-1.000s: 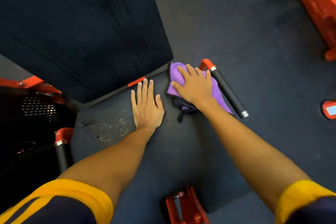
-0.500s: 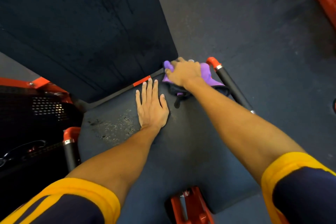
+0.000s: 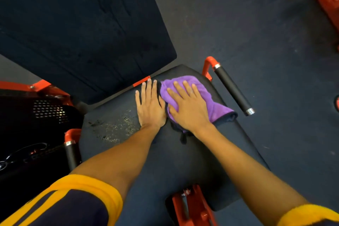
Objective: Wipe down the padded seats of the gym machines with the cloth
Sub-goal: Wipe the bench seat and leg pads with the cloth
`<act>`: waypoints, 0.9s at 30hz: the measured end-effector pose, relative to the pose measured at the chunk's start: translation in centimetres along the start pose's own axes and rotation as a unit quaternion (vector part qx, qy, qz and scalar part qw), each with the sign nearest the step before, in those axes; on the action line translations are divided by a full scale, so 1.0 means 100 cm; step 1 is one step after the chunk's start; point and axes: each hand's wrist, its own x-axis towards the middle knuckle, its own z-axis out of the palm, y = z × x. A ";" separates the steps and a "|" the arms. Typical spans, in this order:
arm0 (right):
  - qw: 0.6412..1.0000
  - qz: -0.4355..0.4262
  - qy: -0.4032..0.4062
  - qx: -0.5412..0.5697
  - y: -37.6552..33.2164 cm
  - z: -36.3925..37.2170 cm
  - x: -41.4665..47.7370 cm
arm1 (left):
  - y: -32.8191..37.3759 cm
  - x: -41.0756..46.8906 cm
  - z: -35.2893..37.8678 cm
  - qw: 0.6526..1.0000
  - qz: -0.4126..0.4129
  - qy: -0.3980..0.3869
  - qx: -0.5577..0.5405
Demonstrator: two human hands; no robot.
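Head view: a dark back pad (image 3: 82,33) rises behind the padded seat (image 3: 174,161), where a person's left hand (image 3: 149,106) lies flat, fingers straight, holding nothing. Just beside it, the right hand (image 3: 189,108) presses open-palmed on the purple cloth (image 3: 213,102), spread at the seat's far right corner near a black handle grip (image 3: 232,90).

no legible text or labels

The seat (image 3: 165,161) is bare on its near half and at its left, around a wet patch (image 3: 113,126). The backrest (image 3: 82,24) closes its far edge. The left handle (image 3: 72,154) and right handle (image 3: 232,90) flank it. The left hand (image 3: 149,108) lies flat against the cloth (image 3: 211,97).
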 end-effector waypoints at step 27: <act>0.992 0.121 0.015 0.016 -0.045 -0.007 -0.012 | 0.000 -0.001 -0.016 0.997 0.013 -0.012 -0.072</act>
